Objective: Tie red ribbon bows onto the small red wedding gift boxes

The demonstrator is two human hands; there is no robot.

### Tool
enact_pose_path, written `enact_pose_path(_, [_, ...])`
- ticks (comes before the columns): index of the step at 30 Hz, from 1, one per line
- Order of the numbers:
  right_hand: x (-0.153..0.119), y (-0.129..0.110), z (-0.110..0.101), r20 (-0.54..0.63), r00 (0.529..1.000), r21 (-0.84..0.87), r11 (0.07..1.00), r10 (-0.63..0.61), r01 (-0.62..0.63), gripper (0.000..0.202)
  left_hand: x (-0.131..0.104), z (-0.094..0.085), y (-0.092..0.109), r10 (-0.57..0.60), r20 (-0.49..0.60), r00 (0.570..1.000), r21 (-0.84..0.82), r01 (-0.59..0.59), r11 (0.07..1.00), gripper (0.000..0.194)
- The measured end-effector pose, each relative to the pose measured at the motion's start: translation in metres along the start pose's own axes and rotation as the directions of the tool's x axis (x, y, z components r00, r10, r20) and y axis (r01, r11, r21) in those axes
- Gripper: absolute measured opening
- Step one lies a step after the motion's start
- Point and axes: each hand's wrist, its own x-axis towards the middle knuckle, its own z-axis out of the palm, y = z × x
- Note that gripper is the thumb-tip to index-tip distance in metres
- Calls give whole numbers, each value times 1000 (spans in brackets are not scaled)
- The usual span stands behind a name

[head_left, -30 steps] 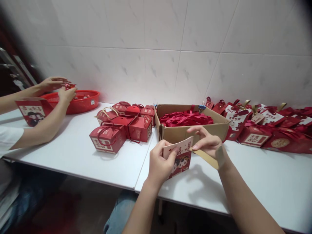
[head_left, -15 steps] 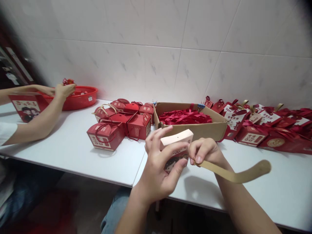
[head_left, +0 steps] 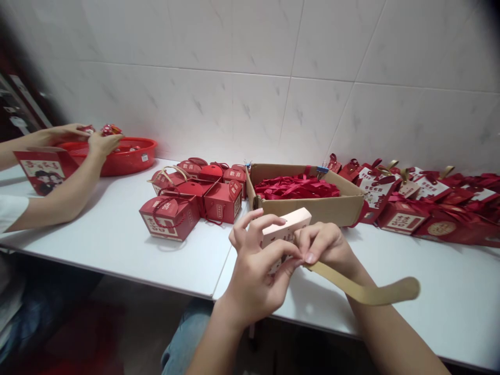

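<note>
A gold ribbon (head_left: 363, 291) hangs out to the right from my right hand (head_left: 326, 250), whose thumb and fingers pinch it near one end. My left hand (head_left: 260, 265) meets it there, thumb and index finger pressed together at the ribbon's tip, the other fingers raised. Behind both hands stands a small pale-topped gift box (head_left: 289, 225) with a printed front. The hands cover much of that box, and I cannot tell whether the ribbon passes through it.
An open cardboard box (head_left: 320, 211) of dark red ribbons (head_left: 292, 187) sits behind my hands. Red gift boxes (head_left: 170, 216) are grouped left of it, more with bows (head_left: 441, 226) on the right. At far left a co-worker's hands (head_left: 99, 143) hold red-wrapped pieces over a red basin (head_left: 136, 156).
My left thumb and index finger have closed together at the ribbon's end, against my right fingertips. The ribbon's free end has dropped slightly. The co-worker's far hand has risen from the basin.
</note>
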Motion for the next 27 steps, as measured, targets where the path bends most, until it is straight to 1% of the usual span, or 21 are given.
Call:
enact_pose_path(4, [-1,2,-2,-19,999,-86,996,-39,38,21,-1,5,2,-48,-60,997,17,49,999,11])
enact_pose_path(6, [-1,1,-4,-14,998,-123,991,-55,53,21,-1,6,2,-49,-57,997,18,50,999,10])
enact_pose_path(8, [-1,-1,-7,-15,997,-138,988,-74,71,20,-1,8,-1,-79,-50,996,17,80,997,5])
enact_pose_path(9, [0,-2,-9,-30,995,-140,986,-100,95,18,-1,9,-4,-112,-54,992,10,113,994,11])
enact_pose_path(10, [0,-2,-12,-67,987,-139,981,-147,137,17,-2,10,-7,-156,-64,986,-5,156,988,25])
enact_pose_path(11, [1,-2,-15,-130,969,-139,971,-211,193,15,-2,12,-10,-211,-74,975,-33,209,977,41])
enact_pose_path(12, [2,-3,-17,-215,936,-145,957,-279,252,14,-2,14,-14,-273,-73,959,-76,268,960,57])
enact_pose_path(13, [4,-2,-20,-304,893,-155,942,-333,298,14,-2,17,-17,-338,-58,939,-139,327,935,68])
enact_pose_path(14, [5,-2,-22,-383,850,-163,932,-362,323,13,-3,20,-20,-398,-31,917,-220,382,898,73])
enact_pose_path(15, [7,-1,-23,-435,827,-159,934,-357,320,13,-3,24,-22,-447,3,894,-313,426,849,74])
enact_pose_path(16, [9,1,-22,-456,828,-141,945,-327,296,13,-3,27,-24,-481,35,876,-407,452,794,72])
enact_pose_path(18, [11,5,-19,-406,884,-93,972,-234,215,12,-4,32,-26,-500,47,865,-547,441,712,68])
enact_pose_path(19, [11,8,-17,-357,916,-75,983,-184,169,12,-5,34,-27,-499,26,866,-572,422,703,66])
enact_pose_path(20, [11,10,-15,-308,941,-68,990,-140,125,12,-5,35,-27,-496,-5,868,-562,408,720,61])
enact_pose_path(22, [9,15,-10,-237,968,-99,993,-84,62,13,-6,34,-28,-487,-47,872,-464,412,784,41])
enact_pose_path(24, [8,18,-7,-217,974,-174,984,-73,35,13,-5,30,-28,-471,-41,881,-351,429,832,18])
enact_pose_path(25, [7,19,-6,-221,972,-226,974,-76,24,13,-5,28,-28,-461,-34,887,-309,429,849,11])
enact_pose_path(27, [7,17,-3,-240,967,-324,946,-83,1,12,-3,25,-28,-440,-44,897,-262,414,871,7])
